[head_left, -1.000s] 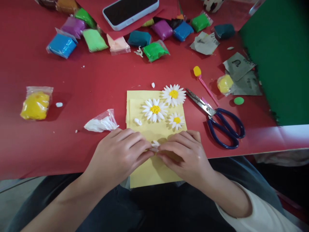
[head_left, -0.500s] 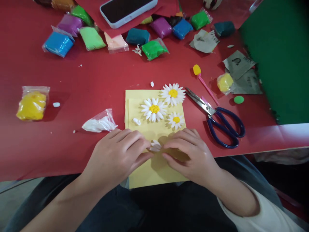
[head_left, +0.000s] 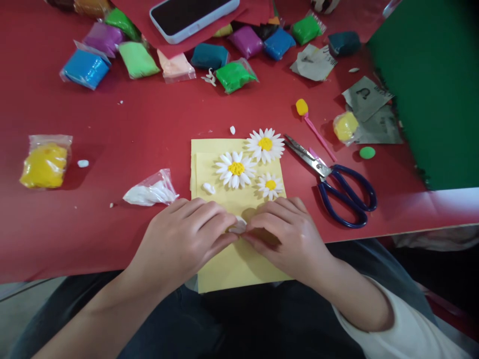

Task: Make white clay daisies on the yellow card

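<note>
Between my fingertips, just above the yellow paper [head_left: 239, 269], is a small cluster of white clay petals [head_left: 238, 225]. My left hand [head_left: 187, 234] pinches it from the left. From the right, the thumb and forefinger of my right hand [head_left: 288, 234] close on its other side, hiding part of it. Three white clay daisies with yellow centres lie on the upper part of the paper: a large daisy [head_left: 235, 168], another daisy [head_left: 265, 144] and a smaller daisy [head_left: 270, 185]. A lump of white clay [head_left: 208, 188] sits on the paper's left side.
Scissors [head_left: 329, 179] with dark blue handles lie right of the paper, near a pink stick with a yellow tip [head_left: 302, 107]. Bags of white clay [head_left: 151, 193] and yellow clay [head_left: 45, 165] are at left. Coloured clay packets and a phone [head_left: 194, 17] line the back; a green board [head_left: 430, 99] stands right.
My right hand has moved left, bringing its fingertips from just beside the white petals onto them. The left hand stays at their left side. The whole view has shifted slightly.
</note>
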Action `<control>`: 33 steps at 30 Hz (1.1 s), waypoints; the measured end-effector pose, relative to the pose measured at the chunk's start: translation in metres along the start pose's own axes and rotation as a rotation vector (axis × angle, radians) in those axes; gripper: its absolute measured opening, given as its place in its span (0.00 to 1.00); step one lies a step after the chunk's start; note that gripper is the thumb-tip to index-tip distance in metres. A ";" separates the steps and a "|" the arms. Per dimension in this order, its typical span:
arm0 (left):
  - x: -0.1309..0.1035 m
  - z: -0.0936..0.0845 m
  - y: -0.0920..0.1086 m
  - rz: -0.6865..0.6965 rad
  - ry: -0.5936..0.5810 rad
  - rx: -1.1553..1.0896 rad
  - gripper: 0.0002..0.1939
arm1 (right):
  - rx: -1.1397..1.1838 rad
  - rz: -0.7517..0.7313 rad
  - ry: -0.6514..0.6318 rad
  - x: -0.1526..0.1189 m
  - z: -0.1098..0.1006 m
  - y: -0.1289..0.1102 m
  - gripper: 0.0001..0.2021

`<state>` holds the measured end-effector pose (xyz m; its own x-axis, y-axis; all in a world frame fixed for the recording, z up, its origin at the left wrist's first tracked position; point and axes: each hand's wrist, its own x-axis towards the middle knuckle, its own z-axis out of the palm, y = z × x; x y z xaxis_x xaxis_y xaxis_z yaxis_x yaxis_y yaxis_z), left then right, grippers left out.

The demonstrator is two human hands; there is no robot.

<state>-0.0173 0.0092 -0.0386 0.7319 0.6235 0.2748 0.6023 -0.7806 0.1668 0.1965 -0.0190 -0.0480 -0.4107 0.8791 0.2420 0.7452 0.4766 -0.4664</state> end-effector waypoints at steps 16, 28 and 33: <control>-0.010 -0.013 -0.015 -0.125 0.098 -0.113 0.12 | -0.058 -0.013 0.038 -0.001 0.000 -0.003 0.18; -0.009 -0.015 0.007 -0.528 0.300 -0.617 0.15 | -0.043 -0.050 0.088 0.005 0.006 -0.007 0.12; 0.002 -0.009 0.019 -0.769 0.469 -1.313 0.17 | 0.050 -0.045 0.178 0.008 0.000 -0.009 0.11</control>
<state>-0.0074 -0.0044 -0.0266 0.0885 0.9951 -0.0435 -0.0969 0.0520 0.9939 0.1870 -0.0162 -0.0419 -0.3404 0.8469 0.4085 0.6990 0.5185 -0.4924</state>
